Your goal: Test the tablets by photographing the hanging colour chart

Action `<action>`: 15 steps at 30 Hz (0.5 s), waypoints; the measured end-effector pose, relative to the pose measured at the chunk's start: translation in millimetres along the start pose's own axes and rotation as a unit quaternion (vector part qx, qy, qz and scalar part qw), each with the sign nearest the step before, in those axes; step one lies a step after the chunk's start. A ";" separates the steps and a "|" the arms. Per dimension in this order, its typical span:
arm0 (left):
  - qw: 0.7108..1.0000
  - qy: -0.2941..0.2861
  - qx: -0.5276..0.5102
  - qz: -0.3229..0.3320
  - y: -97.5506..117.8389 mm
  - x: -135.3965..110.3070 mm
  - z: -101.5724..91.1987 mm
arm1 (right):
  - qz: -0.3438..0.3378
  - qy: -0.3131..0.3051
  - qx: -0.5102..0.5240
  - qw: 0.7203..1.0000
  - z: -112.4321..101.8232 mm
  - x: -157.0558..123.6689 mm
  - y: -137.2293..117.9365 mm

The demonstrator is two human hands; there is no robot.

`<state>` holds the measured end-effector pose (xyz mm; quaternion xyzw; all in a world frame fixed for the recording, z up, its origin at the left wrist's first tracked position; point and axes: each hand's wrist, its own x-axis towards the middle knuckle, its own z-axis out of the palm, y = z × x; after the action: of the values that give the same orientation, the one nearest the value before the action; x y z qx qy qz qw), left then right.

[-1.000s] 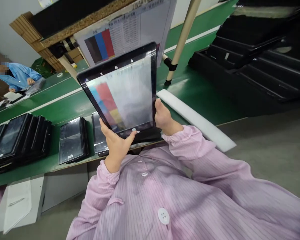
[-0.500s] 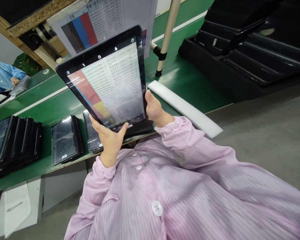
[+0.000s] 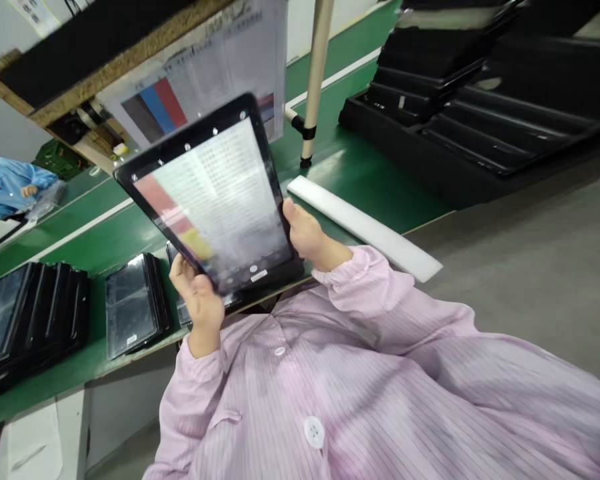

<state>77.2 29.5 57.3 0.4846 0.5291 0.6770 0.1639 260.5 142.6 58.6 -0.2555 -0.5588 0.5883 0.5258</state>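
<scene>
I hold a black tablet (image 3: pixel 213 200) up in front of me with both hands. Its lit screen shows a table of small text and red and yellow colour blocks. My left hand (image 3: pixel 197 300) grips the lower left corner, fingers curled behind it. My right hand (image 3: pixel 305 233) grips the lower right edge, thumb on the bezel. A printed sheet (image 3: pixel 205 80) with black, blue and red blocks and a text table hangs just beyond the tablet.
Stacks of black tablets (image 3: pixel 130 307) lie on the green bench (image 3: pixel 380 180) to the left. A white foam strip (image 3: pixel 365 227) lies right of my hands. Black trays (image 3: pixel 480 113) fill the upper right. A person in blue (image 3: pixel 10 190) works at far left.
The tablet has tilted flatter and sunk a little. My left thumb has slid off the front bezel to the corner. The view has swung slightly.
</scene>
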 end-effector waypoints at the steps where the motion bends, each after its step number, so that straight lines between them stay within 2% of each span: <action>1: 0.997 0.014 -0.067 -0.035 2.3 3.6 -0.5 | -0.016 -0.006 -0.001 1.000 1.1 -2.6 -6.5; 4: 0.974 0.021 -0.190 -0.124 8.7 10.4 1.9 | -0.094 -0.047 -0.036 0.994 2.0 -7.9 -29.0; 8: 0.945 0.021 -0.251 -0.208 8.3 8.1 10.0 | -0.150 -0.090 -0.130 0.976 -6.1 -5.1 -56.2; 12: 0.925 0.005 -0.278 -0.260 2.0 2.6 18.0 | -0.187 -0.078 -0.219 0.954 -17.3 -0.5 -73.6; 15: 0.922 0.000 -0.269 -0.279 0.9 -0.8 22.5 | -0.201 -0.059 -0.273 0.939 -23.3 -3.0 -80.4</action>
<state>96.5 41.1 57.0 0.2553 0.4404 0.7209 0.4703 309.0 134.7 126.4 -0.2369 -0.7676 0.3091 0.5091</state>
